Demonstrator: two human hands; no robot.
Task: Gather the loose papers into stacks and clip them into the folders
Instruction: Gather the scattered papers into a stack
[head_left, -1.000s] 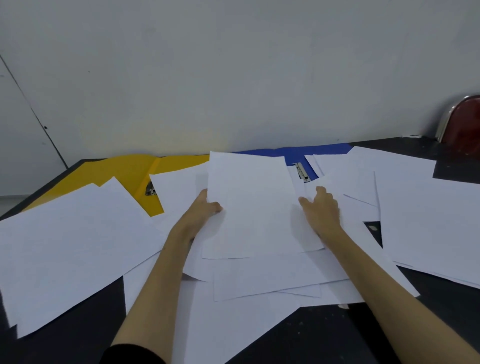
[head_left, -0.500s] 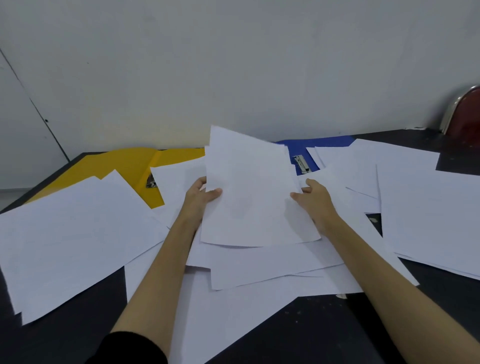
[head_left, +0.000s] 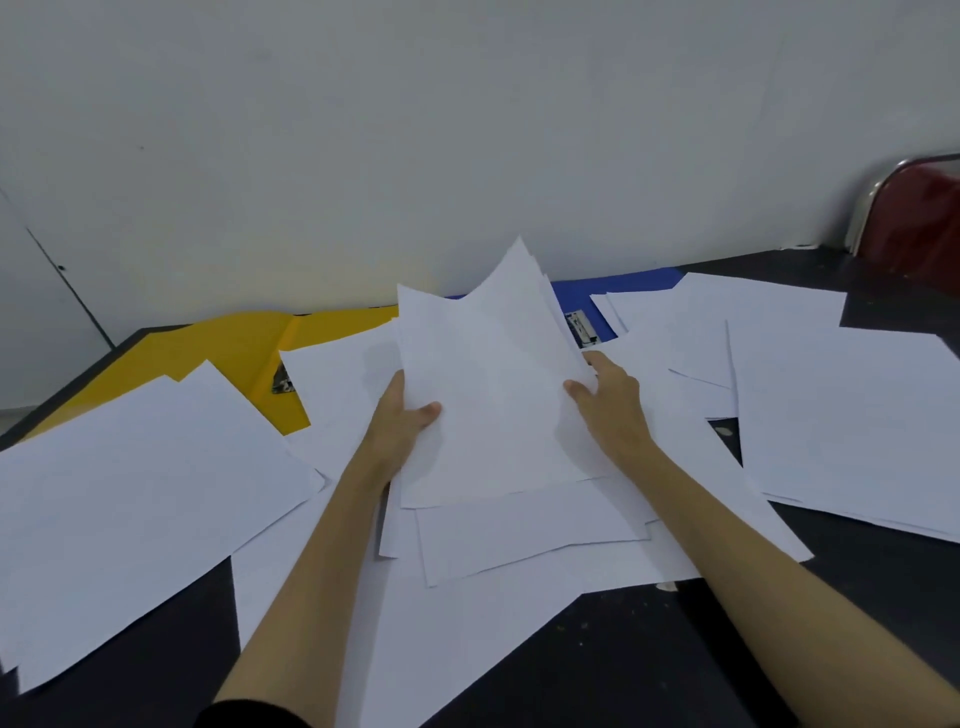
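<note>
Papers (head_left: 488, 405): we hold a small stack tilted up near the middle of the table (head_left: 649, 665), top edge fanned and uneven. Left hand (head_left: 400, 421) grips its left edge, thumb on the front face, fingers behind, hidden. Right hand (head_left: 608, 395) grips the right edge, fingers curled round it. More loose sheets (head_left: 130, 493) are spread toward the left edge, others (head_left: 852, 415) toward the right edge, and several lie under our forearms.

Yellow folder (head_left: 228, 353) lies open at the far left, its clip (head_left: 283, 382) partly covered by a sheet. Blue folder (head_left: 613, 291) sits at the far edge, mostly buried, metal clip (head_left: 582, 327) showing just beyond the right hand.

Step, as we judge it: gathering; nothing clipped yet. Next move likely calls for squaring the fanned edges, probably by tapping on the table, then adding more sheets or uncovering a clip.

Writing: none readable; sheets look blank, no brand visible. A red chair back (head_left: 919, 228) stands at the far right corner.
</note>
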